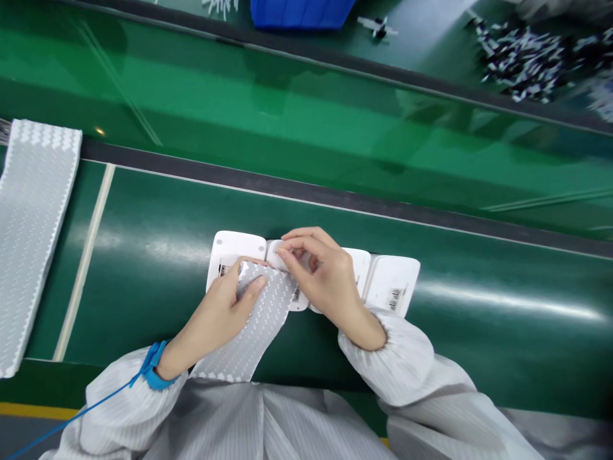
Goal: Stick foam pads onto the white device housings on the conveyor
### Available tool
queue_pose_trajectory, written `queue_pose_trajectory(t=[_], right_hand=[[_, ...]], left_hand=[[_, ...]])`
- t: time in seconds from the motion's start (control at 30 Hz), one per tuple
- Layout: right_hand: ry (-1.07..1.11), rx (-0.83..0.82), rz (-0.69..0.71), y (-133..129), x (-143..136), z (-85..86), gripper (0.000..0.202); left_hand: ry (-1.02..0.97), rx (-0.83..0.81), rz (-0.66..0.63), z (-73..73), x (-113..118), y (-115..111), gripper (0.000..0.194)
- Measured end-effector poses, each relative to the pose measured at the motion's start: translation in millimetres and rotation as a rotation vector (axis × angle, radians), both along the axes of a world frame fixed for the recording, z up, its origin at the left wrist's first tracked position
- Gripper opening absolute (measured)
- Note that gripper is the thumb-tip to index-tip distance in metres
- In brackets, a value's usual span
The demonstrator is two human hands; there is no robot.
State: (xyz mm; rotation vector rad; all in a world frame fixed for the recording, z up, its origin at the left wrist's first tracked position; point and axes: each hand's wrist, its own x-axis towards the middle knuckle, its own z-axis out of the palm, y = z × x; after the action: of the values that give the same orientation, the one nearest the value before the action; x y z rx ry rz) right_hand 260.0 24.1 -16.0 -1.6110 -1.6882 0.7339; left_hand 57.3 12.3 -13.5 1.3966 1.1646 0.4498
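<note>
Head view: pinched dotted strip [261, 322] in left hand [230, 303], slanted lengthwise up over white units [385, 276]; held right hand [325, 275] bunched just beyond strip's upper end, could not tell if gripping.

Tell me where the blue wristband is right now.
In the head view, the blue wristband is at lower left, at the end of the white sleeve, just behind the left hand holding the grey strip.
</note>
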Motion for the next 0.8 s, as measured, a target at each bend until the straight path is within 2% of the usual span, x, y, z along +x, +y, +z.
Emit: queue_pose_trajectory(t=[0.23, 0.37, 0.5, 0.57, 0.63, 0.73, 0.8], right_hand=[[-0.147, 0.072, 0.045, -1, -5, 1.2, 0.013], [-0.023, 0.083, 0.0, -1, 4, 6.7, 0.007], [0.143, -0.008, 0.199, -12, 18, 15.4, 0.005], [0.157, 0.002, 0.23, -19, 26, 17.0, 0.005], [0.17, 0.007, 0.138, -24, 34, 15.6, 0.003], [0.159, -0.021, -0.097, -25, 48, 9.9, 0.008], [0.107, -0.023, -0.16, -24, 54, 5.2, 0.01]], left_hand=[[0.028, -0.057, -0.022, 5.6, -2, 1, 0.03], [0.01, -0.034, -0.04, 7.2, -1, 1, 0.028], [-0.037, 0.016, -0.078, 8.0, 6, 2, 0.029], [-0.046, 0.019, -0.097, 9.2, 12, 3, 0.03], [-0.045, 0.015, -0.102, 11.1, 20, 5, 0.029], [-0.043, -0.004, -0.103, 13.9, 33, 7, 0.025], [-0.042, -0.031, -0.13, 15.3, 40, 8, 0.025]])
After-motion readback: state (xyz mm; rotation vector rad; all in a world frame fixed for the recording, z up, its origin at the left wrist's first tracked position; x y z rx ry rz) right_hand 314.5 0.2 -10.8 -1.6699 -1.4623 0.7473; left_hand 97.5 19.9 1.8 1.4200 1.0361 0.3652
